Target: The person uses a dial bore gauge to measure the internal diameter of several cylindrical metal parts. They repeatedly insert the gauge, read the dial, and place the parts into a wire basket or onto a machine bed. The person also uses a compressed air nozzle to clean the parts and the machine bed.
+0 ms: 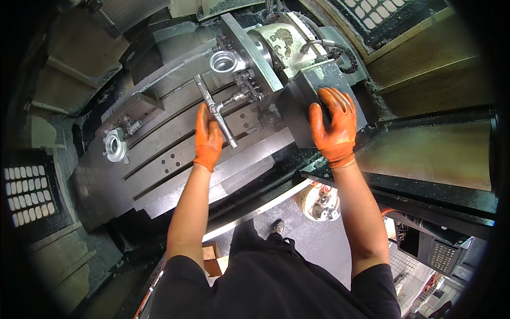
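Observation:
Both my hands wear orange gloves. My left hand (207, 137) grips the crossbar of a steel T-handle wrench (214, 108), whose shaft runs right into a clamp fixture (247, 89) on the slotted machine table (175, 154). My right hand (334, 126) rests flat, fingers spread, on a dark metal block (297, 114) at the table's right end. A shiny ring-shaped metal part (223, 61) sits held in the fixture just above the wrench. A second shiny ring part (115, 146) sits in a clamp at the table's left end.
A worn rotary unit (284, 40) with a black cable chain (345, 58) stands behind the block. Trays of small white parts lie at far left (26, 194) and top right (372, 8). A control keypad (441, 255) is at lower right. Sheet-metal covers surround the table.

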